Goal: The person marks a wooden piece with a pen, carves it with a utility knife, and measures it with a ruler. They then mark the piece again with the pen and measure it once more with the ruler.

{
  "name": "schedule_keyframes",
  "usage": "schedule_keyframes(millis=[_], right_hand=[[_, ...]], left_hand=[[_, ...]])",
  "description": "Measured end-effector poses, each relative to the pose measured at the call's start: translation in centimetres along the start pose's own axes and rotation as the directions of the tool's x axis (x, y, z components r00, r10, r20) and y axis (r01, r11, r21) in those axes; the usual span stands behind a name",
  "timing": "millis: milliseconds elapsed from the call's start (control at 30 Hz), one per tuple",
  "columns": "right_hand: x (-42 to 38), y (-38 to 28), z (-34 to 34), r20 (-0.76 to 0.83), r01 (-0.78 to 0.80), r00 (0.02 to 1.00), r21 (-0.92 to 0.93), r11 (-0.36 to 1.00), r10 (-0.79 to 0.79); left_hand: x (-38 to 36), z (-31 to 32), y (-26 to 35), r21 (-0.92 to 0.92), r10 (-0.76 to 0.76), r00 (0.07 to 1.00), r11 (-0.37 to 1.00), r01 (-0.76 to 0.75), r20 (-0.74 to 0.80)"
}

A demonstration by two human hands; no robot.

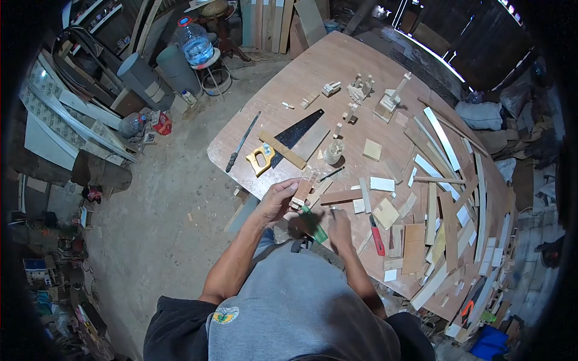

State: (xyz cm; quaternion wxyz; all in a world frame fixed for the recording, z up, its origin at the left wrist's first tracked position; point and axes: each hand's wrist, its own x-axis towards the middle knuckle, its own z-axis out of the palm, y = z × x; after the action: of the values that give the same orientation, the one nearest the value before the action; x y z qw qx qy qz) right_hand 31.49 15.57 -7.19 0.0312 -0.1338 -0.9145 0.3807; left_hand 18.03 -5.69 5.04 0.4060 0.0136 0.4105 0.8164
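My left hand (282, 200) is closed around a small wooden piece (303, 191), held up over the table's near edge. Just right of it, a green strip (314, 225) lies beneath the held piece, close to my lap. My right hand (340, 230) is beside that strip with its fingers curled in; I cannot tell what is in them. A red utility knife (377, 236) rests on the table right of my right hand. Ahead of my left hand are a handsaw (295, 138) with a yellow handle, a wooden strip (282, 150) across it, and a small jar (332, 153).
Small wooden models (388, 105) stand toward the far side of the wooden table (271, 96). Wood offcuts and long strips (442, 139) crowd its right side. A long file (243, 142) lies near the left edge. A water bottle (196, 43) stands on a stool beyond.
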Motion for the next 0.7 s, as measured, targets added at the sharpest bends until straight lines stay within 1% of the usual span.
schedule_keyframes(millis=[33,100,133,200,233,267,333,467,533,567,633,667,700], right_hand=[[0.0,-0.6,0.7,0.000,-0.001,1.000,0.002,1.000,0.001],[0.2,-2.3,1.8,0.177,-0.045,0.983,-0.062,0.997,0.056],[0.3,-3.2,1.9,0.179,-0.044,0.982,-0.060,0.997,0.054],[0.5,-4.6,2.1,0.306,-0.064,0.942,-0.226,0.972,0.134],[0.6,-4.1,3.0,0.309,-0.028,0.944,-0.275,0.961,0.116],[0.6,-4.0,3.5,0.312,-0.026,0.943,-0.274,0.961,0.114],[0.7,-3.9,4.2,0.316,-0.039,0.937,-0.329,0.944,0.149],[0.6,-1.5,6.7,0.280,-0.079,0.942,-0.350,0.933,0.185],[0.4,-1.4,7.0,0.228,-0.085,0.962,-0.263,0.961,0.147],[0.2,-1.2,6.8,0.226,-0.088,0.963,-0.262,0.961,0.150],[-0.2,-2.0,4.9,0.228,-0.167,0.949,-0.220,0.961,0.217],[-0.4,-2.6,3.6,0.222,-0.170,0.950,-0.219,0.961,0.219],[-0.8,-3.6,1.9,0.213,-0.255,0.932,-0.194,0.947,0.294]], left_hand=[[0.0,-0.4,-0.1,0.011,0.002,1.000,1.000,-0.002,-0.013],[-0.1,-0.8,0.0,0.024,0.004,1.000,1.000,-0.003,-0.029],[-0.3,-0.8,0.2,0.046,0.003,0.999,0.999,-0.001,-0.052],[-0.5,-1.2,0.5,0.068,0.006,0.997,0.998,0.000,-0.078],[-0.5,-1.6,0.5,0.069,0.005,0.997,0.998,0.000,-0.074],[-0.5,-1.9,0.6,0.071,0.003,0.998,0.998,0.002,-0.070],[-0.6,-2.4,1.0,0.075,-0.002,0.997,0.997,0.008,-0.073],[-0.9,-3.2,1.9,0.120,-0.028,0.996,0.992,0.038,-0.082],[-0.8,-3.4,2.2,0.134,-0.025,0.995,0.990,0.039,-0.100],[-0.8,-3.5,2.4,0.150,-0.021,0.993,0.988,0.039,-0.120],[-0.8,-3.7,3.3,0.180,-0.032,0.992,0.982,0.055,-0.126],[-0.7,-3.8,3.8,0.210,-0.041,0.990,0.975,0.069,-0.133],[-0.5,-4.1,4.1,0.212,-0.044,0.991,0.975,0.070,-0.127]])
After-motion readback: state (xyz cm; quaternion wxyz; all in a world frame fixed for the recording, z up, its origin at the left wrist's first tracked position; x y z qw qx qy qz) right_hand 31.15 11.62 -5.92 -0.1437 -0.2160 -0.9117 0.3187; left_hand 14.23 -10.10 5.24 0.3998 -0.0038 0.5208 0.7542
